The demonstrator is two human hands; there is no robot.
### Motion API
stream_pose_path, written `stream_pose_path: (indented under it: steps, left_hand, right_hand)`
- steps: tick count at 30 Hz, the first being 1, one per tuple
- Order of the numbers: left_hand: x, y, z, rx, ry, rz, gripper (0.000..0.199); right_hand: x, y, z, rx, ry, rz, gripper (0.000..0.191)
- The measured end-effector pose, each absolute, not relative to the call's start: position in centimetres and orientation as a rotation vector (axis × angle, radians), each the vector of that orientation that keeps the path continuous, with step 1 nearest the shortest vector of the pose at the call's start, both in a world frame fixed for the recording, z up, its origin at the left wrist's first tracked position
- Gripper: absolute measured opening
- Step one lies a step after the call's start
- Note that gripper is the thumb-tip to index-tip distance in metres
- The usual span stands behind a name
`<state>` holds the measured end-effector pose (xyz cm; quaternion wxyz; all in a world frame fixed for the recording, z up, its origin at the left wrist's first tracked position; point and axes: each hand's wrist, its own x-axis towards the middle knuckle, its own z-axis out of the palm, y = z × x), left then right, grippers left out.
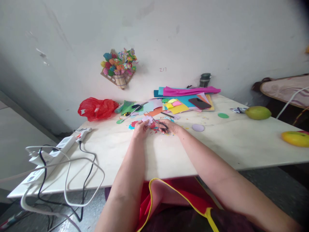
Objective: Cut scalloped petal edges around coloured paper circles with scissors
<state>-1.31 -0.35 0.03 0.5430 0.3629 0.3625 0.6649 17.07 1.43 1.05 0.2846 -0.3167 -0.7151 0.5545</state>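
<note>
Near the middle of the table, my left hand (141,129) pinches a lilac paper piece (147,120) with a scalloped edge. Just to its right, my right hand (168,126) is closed round the dark handles of a pair of scissors (163,127). The scissor blades point up and left, toward the lilac paper. Red and blue cut paper pieces lie under and beside both hands, with small coloured scraps scattered around them. A dark pen (169,115) rests just beyond my right hand.
Coloured paper sheets (183,108) with a phone (199,103) lie behind the hands. A red plastic bag (96,109) sits back left. White power strips (51,158) and looping cables cover the left side. A green-yellow fruit (258,112) and a yellow one (295,139) lie right.
</note>
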Motion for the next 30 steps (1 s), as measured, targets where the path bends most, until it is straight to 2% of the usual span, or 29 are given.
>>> stream_pose_path:
  steps: [11,19,30]
  left_hand:
    - [-1.43,-0.17,-0.24,0.868,0.878,1.586,0.012]
    - [-1.41,-0.19,-0.17,0.852,0.88,1.599,0.02]
    - [-1.39,-0.11,-0.25,0.831,0.837,1.602,0.019]
  right_hand:
    - [17.0,1.37,1.04,-0.856,-1.914,1.464,0.031]
    - [17.09,0.95,1.45,-0.856,-1.913,1.472,0.031]
    - [17.07,1.31,1.17,-0.83,-1.936,1.448,0.033]
